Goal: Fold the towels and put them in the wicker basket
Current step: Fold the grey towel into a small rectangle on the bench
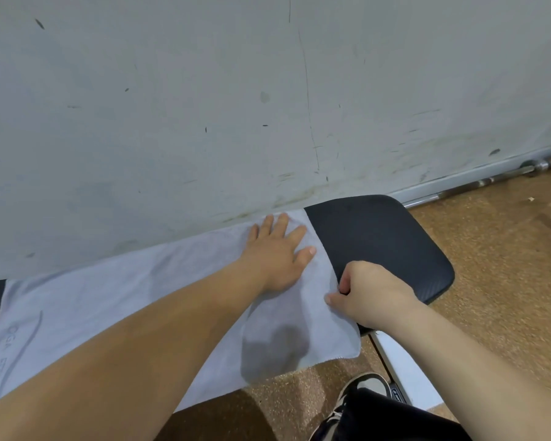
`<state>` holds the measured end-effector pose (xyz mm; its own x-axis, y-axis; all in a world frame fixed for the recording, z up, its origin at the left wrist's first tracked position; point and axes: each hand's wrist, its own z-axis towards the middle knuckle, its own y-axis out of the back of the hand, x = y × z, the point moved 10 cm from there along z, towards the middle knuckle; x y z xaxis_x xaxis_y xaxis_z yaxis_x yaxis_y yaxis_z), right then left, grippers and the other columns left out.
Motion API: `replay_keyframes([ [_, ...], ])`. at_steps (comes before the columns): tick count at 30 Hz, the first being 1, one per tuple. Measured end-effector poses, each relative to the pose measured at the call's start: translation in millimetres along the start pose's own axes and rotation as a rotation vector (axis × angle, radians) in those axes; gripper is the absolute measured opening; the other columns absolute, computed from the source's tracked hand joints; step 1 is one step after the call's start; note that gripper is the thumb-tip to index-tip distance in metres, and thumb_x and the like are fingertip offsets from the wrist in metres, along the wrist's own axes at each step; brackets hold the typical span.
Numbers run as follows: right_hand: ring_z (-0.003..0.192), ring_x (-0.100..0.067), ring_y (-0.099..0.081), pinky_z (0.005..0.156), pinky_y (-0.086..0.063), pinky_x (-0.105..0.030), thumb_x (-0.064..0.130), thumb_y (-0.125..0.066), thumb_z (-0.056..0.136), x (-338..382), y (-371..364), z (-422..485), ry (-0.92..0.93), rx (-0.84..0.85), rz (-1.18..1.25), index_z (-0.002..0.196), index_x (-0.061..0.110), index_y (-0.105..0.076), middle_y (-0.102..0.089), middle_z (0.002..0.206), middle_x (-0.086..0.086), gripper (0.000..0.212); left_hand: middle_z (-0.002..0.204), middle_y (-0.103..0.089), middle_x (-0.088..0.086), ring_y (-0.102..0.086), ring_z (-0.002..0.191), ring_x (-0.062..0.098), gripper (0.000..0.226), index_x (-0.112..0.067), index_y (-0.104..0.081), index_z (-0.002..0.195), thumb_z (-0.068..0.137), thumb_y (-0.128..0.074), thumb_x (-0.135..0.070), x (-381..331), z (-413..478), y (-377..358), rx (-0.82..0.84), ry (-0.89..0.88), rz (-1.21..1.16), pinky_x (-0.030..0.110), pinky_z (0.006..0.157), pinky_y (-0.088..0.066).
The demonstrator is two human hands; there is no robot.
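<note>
Presses grey towel (109, 291), faintly lettered "OGA", flat on black worktop (379, 243) with left grip (277, 253) spread wide, pinches its edge in right grip (369, 297)

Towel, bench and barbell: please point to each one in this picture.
towel (124, 281), head view, flat middle of the cloth.
bench (379, 243), head view, bare black pad.
barbell (452, 191), head view, thin shaft by the wall.
</note>
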<state>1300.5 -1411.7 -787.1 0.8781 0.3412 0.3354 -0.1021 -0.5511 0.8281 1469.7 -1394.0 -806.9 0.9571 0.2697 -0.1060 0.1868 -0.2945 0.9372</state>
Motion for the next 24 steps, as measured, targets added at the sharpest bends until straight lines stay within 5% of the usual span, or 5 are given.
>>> replay_keyframes([
  [4, 0.072, -0.015, -0.061, 0.061, -0.051, -0.033, 0.039, -0.063, 0.088, 2, 0, -3, 0.060, -0.035, 0.106, 0.080, 0.022, -0.058, -0.062, 0.079, 0.005, 0.019, 0.140, -0.047, 0.008, -0.040, 0.129, 0.029, 0.054, -0.016, -0.057, 0.130, 0.101, -0.041, -0.059, -17, 9, 39, -0.226, 0.049, -0.027, 0.044, 0.104, -0.041],
  [8, 0.066, -0.014, -0.055, 0.054, -0.043, -0.026, 0.028, -0.068, 0.086, 4, 15, -11, 0.106, -0.072, 0.330, 0.088, 0.014, -0.058, -0.062, 0.080, 0.000, 0.016, 0.126, -0.050, 0.007, -0.047, 0.118, 0.031, 0.056, -0.013, -0.054, 0.125, 0.091, -0.056, -0.058, -19, 23, 38, -0.172, 0.213, -0.160, 0.041, 0.085, -0.048],
  [14, 0.080, -0.018, -0.063, 0.061, -0.050, -0.030, 0.021, -0.068, 0.087, -2, 24, -11, 0.068, -0.062, 0.339, 0.103, 0.020, -0.055, -0.065, 0.090, -0.001, 0.021, 0.098, -0.059, 0.005, -0.058, 0.093, 0.029, 0.010, -0.011, -0.051, 0.091, 0.092, -0.053, -0.021, -9, 28, 48, -0.196, 0.302, -0.329, 0.034, 0.072, -0.045],
  [18, 0.075, -0.027, -0.066, 0.059, -0.051, -0.035, 0.019, -0.066, 0.091, -15, 52, -19, 0.033, -0.100, 0.317, 0.090, 0.010, -0.069, -0.071, 0.083, -0.013, 0.010, 0.088, -0.057, 0.000, -0.055, 0.082, 0.022, 0.007, -0.011, -0.055, 0.097, 0.095, -0.053, -0.018, -18, 23, 71, -0.380, 0.227, -0.742, 0.030, 0.073, -0.047],
  [24, 0.060, -0.015, -0.056, 0.050, -0.044, -0.025, 0.023, -0.061, 0.095, -4, 75, -42, 0.131, -0.214, 0.408, 0.087, 0.013, -0.064, -0.064, 0.072, -0.006, 0.013, 0.087, -0.060, 0.000, -0.063, 0.078, 0.023, 0.015, -0.021, -0.056, 0.100, 0.090, -0.057, -0.011, -17, 13, 86, -0.461, 0.191, -1.111, 0.038, 0.078, -0.061],
])
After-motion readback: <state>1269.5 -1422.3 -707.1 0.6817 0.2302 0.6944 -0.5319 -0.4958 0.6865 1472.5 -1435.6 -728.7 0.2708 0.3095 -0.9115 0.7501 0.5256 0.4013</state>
